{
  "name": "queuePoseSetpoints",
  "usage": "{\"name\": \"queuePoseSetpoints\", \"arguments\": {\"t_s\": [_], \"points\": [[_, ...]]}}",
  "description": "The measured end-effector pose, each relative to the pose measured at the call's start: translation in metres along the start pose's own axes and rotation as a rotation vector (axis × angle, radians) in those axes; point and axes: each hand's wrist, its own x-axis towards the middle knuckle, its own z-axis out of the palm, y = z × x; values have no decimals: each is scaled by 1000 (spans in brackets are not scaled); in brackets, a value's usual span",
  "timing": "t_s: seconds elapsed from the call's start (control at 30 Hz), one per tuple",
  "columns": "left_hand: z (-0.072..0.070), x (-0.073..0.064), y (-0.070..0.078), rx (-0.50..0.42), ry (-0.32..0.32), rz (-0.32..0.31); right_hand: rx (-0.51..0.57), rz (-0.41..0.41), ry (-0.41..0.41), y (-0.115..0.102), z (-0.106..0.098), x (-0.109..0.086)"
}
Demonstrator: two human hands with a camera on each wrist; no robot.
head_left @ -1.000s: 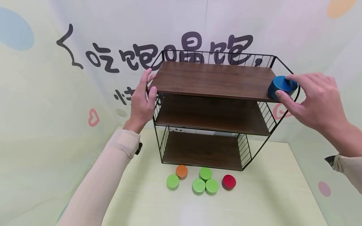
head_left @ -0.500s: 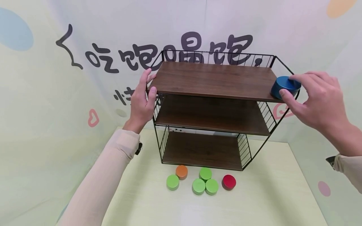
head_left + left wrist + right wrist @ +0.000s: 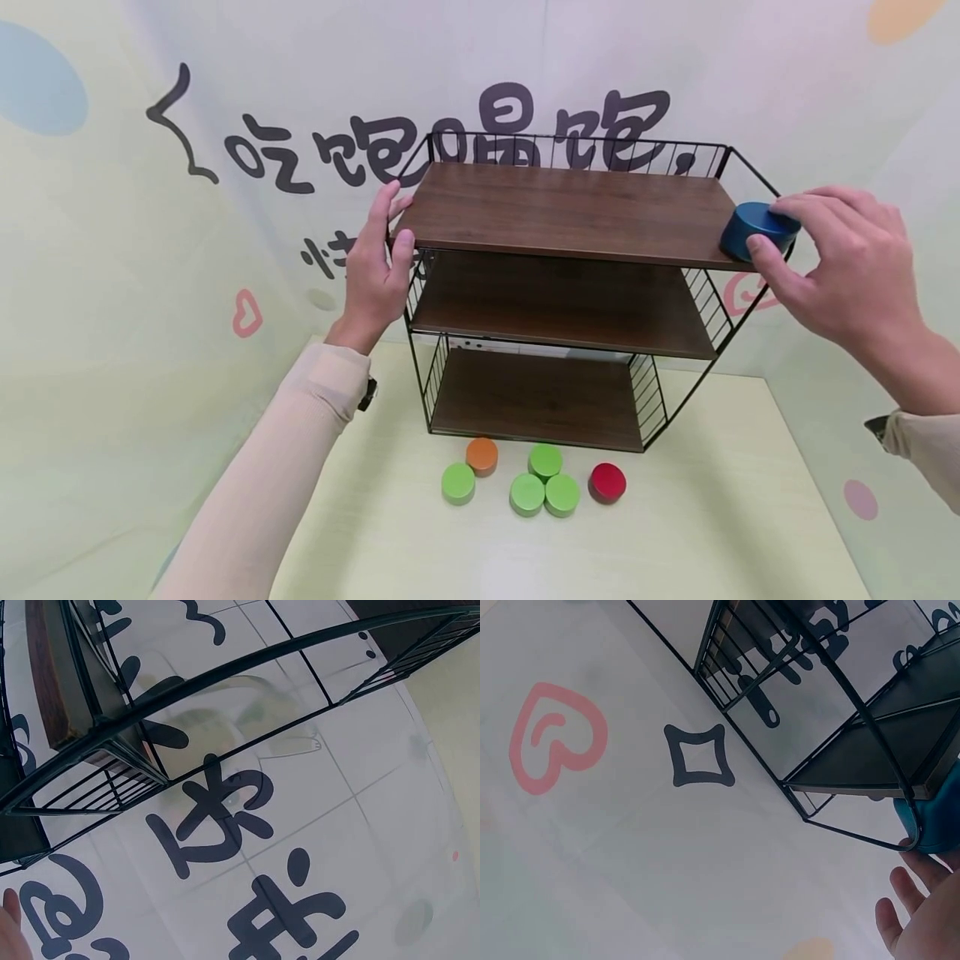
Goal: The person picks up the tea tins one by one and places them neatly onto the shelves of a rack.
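Observation:
A three-tier shelf rack (image 3: 570,212) of dark wood boards in a black wire frame stands upright in the head view. At its top right front corner, my right hand (image 3: 851,262) pinches a blue round block (image 3: 759,229) between thumb and fingers. The block sits on the top board close to the side rail; in the right wrist view its blue side (image 3: 939,823) shows past the board's end. My left hand (image 3: 377,267) holds the rack's top left end, thumb at the front edge and fingers by the side rail.
On the pale table (image 3: 600,558) before the rack lie an orange block (image 3: 482,456), a red block (image 3: 607,482) and several green blocks (image 3: 458,482). Three of the green ones cluster together. A printed backdrop (image 3: 247,75) hangs behind and at both sides.
My right hand has shifted the blue round block a little to the right along the top board, toward the side rail. My left hand and the rack stay put.

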Motion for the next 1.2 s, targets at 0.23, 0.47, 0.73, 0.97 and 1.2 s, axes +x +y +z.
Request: {"name": "queuePoseSetpoints", "arguments": {"t_s": [0.23,0.47,0.73,0.97,1.2], "points": [[1,0,1,-12,17,-5,-1,1,13,-3,1,0],[0,-1,1,-13,17,-8,3,7,8,-3,2,-1],[1,0,1,-6,13,-13,39,52,9,7,1,-10],[1,0,0,-10,17,-17,59,50,13,15,-4,-20],[1,0,1,-10,14,-17,73,101,13,23,-2,-39]]}}
